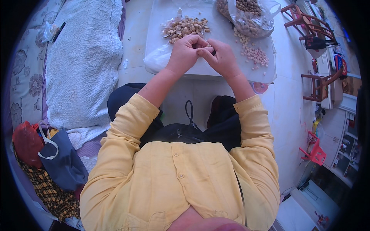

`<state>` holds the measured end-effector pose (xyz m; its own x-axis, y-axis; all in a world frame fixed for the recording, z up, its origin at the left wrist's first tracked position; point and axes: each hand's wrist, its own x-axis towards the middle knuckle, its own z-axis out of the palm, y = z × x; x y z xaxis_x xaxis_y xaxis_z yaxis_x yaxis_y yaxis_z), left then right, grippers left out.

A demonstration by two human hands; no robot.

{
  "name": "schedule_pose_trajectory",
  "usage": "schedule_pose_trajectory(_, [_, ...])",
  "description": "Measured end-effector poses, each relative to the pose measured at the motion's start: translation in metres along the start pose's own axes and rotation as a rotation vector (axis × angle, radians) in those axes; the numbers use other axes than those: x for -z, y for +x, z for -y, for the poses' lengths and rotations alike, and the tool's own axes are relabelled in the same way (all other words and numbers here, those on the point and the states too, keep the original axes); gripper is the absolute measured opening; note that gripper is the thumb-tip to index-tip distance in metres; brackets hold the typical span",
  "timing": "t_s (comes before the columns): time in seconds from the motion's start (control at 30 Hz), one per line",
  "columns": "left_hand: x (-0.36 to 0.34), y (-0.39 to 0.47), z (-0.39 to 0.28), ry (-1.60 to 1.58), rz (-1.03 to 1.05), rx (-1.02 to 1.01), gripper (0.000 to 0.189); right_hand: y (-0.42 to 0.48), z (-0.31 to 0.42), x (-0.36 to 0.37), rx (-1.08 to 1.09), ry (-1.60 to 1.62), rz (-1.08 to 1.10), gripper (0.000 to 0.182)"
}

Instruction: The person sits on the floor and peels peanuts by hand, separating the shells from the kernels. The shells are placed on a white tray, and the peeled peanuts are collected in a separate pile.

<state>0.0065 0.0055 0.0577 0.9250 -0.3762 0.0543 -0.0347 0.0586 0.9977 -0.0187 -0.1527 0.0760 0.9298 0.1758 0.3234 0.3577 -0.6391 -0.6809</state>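
Observation:
My left hand (189, 53) and my right hand (221, 56) meet fingertip to fingertip over the near part of a pale table (208, 68). A small peanut (208, 45) shows between the fingers, partly hidden; which hand bears it is hard to tell. Just beyond my left hand lies a heap of empty peanut shells (186, 27). Right of my right hand are shelled pink peanut kernels (255, 55), with a few paler pieces (242, 37) above them. A clear plastic bag of unshelled peanuts (250, 18) stands at the table's far right.
White plastic film (158, 59) covers the table's near left corner. A towel-covered seat (83, 63) runs along the left, with a dark cloth bag (63, 158) and a red bag (27, 144) near it. Wooden chairs (318, 86) and a red plastic chair (315, 151) are at the right.

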Motion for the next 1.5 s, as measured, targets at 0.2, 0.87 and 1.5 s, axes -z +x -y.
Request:
schedule_pose_trajectory(0.2, [-0.001, -0.002, -0.006, -0.090, 0.058, -0.004, 0.005, -0.003, 0.003, 0.002, 0.028, -0.075, -0.066, 0.056])
schedule_pose_trajectory(0.87, [0.021, 0.001, -0.044, 0.613, 0.074, -0.709, 0.016, -0.003, 0.020, 0.033, -0.506, 0.886, 0.369, 0.019])
schedule_pose_trajectory(1.5, [0.024, -0.003, -0.039, 0.518, 0.225, -0.616, 0.015, -0.004, 0.024, 0.033, -0.506, 0.869, 0.525, 0.016])
